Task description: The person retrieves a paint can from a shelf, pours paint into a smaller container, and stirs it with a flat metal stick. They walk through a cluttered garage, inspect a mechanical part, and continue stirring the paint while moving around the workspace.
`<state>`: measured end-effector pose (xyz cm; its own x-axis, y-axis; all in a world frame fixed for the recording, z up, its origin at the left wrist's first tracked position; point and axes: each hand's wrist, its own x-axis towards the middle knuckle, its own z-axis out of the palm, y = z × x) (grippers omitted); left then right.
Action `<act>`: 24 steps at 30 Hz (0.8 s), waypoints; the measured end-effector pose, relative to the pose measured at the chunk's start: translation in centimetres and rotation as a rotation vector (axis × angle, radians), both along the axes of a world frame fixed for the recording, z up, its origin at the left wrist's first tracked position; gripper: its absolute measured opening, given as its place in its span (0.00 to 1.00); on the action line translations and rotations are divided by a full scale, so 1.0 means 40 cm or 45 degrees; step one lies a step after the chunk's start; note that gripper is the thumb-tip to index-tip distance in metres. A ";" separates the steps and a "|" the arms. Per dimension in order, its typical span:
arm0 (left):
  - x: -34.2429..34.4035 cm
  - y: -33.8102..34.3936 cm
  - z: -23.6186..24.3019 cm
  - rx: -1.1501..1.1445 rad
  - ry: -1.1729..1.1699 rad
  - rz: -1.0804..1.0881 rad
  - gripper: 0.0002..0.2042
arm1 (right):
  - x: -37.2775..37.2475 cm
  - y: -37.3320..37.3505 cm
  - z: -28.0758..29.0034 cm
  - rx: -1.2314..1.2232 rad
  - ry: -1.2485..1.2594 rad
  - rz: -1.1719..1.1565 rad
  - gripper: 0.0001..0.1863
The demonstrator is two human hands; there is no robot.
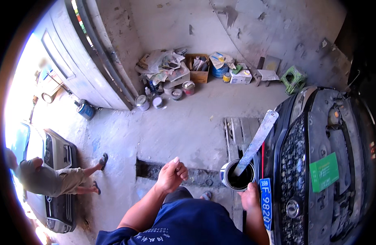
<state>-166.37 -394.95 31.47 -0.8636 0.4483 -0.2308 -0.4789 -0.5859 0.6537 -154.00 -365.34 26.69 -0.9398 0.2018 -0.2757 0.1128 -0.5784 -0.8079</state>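
Note:
My right hand (250,197) grips a paint can (229,174) from its near right side, beside the car's front bumper. The can has no lid, and dark liquid shows inside. A long, flat metal strip (259,141), smeared with pale residue, leans out of the can toward the far right. My left hand (172,176) is raised in front of my body, well apart from the can. Its fingers are curled in and the thumb points up; whether anything small is inside them is hidden.
Close on the right stands a dark car (294,163) with its hood area exposed and a green box (324,172) on it. A floor trench (149,168) and wooden planks (237,128) lie ahead. Cans (142,102) line the wall. A person (45,177) stands by another car, left.

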 end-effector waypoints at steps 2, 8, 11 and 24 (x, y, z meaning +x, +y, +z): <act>-0.070 0.035 -0.013 -0.118 0.010 0.121 0.13 | -0.097 0.029 0.009 -0.019 0.003 -0.004 0.44; -0.338 0.070 -0.135 -0.341 -0.037 0.170 0.06 | -0.373 0.121 -0.048 -0.145 0.003 0.022 0.36; -0.525 0.109 -0.184 -0.419 -0.048 0.166 0.08 | -0.532 0.165 -0.086 -0.156 0.019 -0.001 0.34; -1.402 0.445 -0.159 -0.724 0.342 -0.236 0.08 | -1.230 0.392 -0.046 -0.091 -0.148 -0.327 0.33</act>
